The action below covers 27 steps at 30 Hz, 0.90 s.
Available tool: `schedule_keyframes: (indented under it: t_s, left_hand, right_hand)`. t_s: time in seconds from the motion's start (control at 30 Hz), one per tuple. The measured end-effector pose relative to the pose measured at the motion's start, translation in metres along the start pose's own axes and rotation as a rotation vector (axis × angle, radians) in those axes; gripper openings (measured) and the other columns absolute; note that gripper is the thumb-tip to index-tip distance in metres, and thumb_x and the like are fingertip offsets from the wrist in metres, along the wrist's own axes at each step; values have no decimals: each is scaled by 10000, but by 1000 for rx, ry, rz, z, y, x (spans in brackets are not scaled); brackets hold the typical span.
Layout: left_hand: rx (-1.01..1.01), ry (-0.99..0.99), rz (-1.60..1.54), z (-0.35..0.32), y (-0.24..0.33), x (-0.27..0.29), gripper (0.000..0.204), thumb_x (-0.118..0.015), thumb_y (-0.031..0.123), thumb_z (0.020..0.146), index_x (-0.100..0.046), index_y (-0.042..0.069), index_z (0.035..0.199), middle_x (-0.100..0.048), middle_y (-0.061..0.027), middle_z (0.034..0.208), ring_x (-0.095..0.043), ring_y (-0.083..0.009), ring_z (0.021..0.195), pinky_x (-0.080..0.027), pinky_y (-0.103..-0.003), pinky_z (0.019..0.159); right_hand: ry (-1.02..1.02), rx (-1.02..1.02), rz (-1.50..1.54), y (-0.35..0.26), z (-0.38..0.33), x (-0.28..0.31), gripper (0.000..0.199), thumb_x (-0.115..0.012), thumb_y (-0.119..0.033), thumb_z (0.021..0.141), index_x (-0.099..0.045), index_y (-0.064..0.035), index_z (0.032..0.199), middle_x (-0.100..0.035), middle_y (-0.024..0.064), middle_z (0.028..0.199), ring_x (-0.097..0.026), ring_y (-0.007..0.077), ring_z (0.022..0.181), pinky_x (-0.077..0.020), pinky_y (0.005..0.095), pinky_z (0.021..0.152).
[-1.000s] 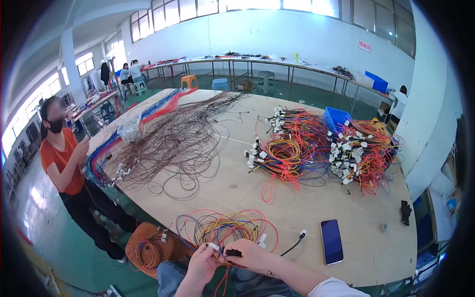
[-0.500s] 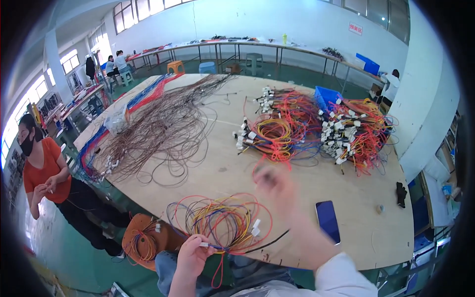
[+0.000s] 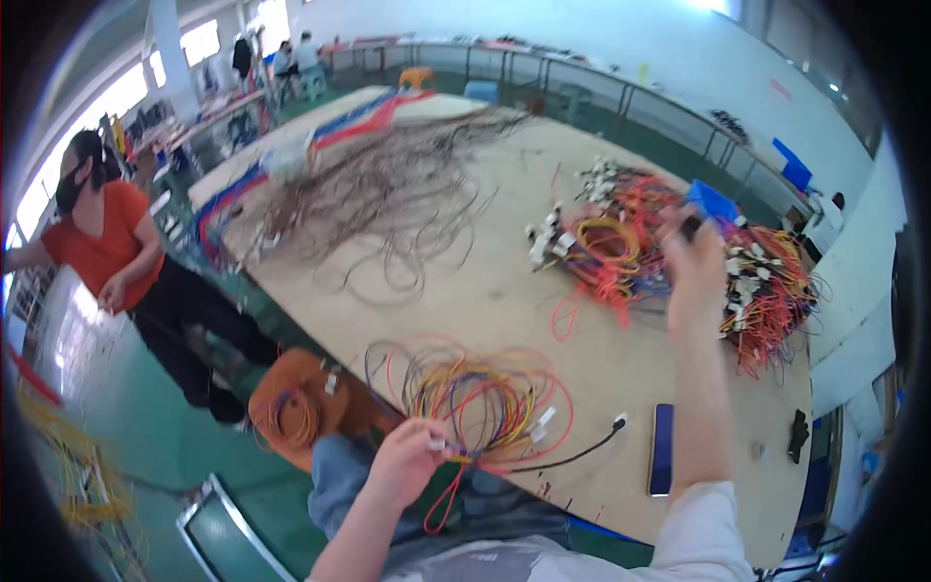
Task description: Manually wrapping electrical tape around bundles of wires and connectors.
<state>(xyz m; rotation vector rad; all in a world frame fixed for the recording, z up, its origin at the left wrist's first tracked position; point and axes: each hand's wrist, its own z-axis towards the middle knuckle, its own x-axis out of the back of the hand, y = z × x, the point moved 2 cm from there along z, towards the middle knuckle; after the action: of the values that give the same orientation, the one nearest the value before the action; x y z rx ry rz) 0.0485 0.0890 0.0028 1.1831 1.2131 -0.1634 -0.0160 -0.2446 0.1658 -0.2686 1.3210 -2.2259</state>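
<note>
A loose coil of coloured wires (image 3: 480, 400) is rested on the near edge of the worktop (image 3: 611, 388), its gathered end gripped by the left hand (image 3: 407, 460) at a white connector (image 3: 437, 444). The right hand (image 3: 696, 254) is raised before 2 heaps of wire bundles (image 3: 609, 241); a dark thing (image 3: 690, 228) is seen at it, but whether it is closed cannot be told through the blur. Beside the heaps a blue bin (image 3: 713, 202) is placed, its contents hidden. The contents of a clear bag (image 3: 287, 161) are blurred.

Wearer's 2 hands (image 3: 409, 460) (image 3: 696, 267), 1 phone (image 3: 661, 451)
</note>
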Motion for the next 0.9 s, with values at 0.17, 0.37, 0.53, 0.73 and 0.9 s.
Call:
schedule_keyframes:
  t_s: [0.17, 0.37, 0.53, 0.73, 0.9]
  left_hand:
    - [55, -23, 20, 18, 6, -11, 217, -514, 216, 895, -525, 25, 998, -584, -66, 892, -581, -186, 825, -454, -329, 778]
    - [15, -12, -22, 24, 6, -4, 210, -502, 180, 901, -521, 14, 1028, -584, -92, 969, -596, -192, 857, -456, -354, 838]
    - [-3, -49, 86, 14, 7, 0, 225, -535, 126, 879, -518, 6, 1068, -583, -108, 1001, -592, -206, 902, -470, -355, 842]
    - [-86, -41, 511, 7, 20, -7, 159, -508, -62, 833, -563, -36, 980, -577, -112, 1072, -577, -165, 953, -491, -311, 845]
    - [-252, 72, 810, 2, 12, -3, 146, -570, -90, 786, -570, -6, 906, -585, -61, 913, -575, -119, 848, -479, -243, 744]
  right_hand:
    - [-538, -447, 198, 31, -149, -54, 214, -578, 2, 790, -532, -38, 995, -537, 6, 900, -498, 68, 820, -411, 213, 744]
    - [-981, -546, -21, 45, -180, -79, 175, -588, -9, 799, -553, -35, 968, -547, -8, 875, -501, 47, 785, -409, 195, 688]
    - [-1116, -687, 21, 54, -186, -77, 141, -603, -10, 790, -555, -35, 920, -554, -15, 826, -504, 36, 743, -416, 192, 653]
    - [-1168, -799, 142, 57, -182, -76, 126, -604, -11, 770, -559, -31, 886, -547, -11, 798, -490, 55, 745, -403, 209, 680]
    - [-1226, -693, 30, 60, -182, -76, 156, -624, -25, 741, -551, -18, 878, -551, 23, 785, -504, 84, 744, -411, 235, 686]
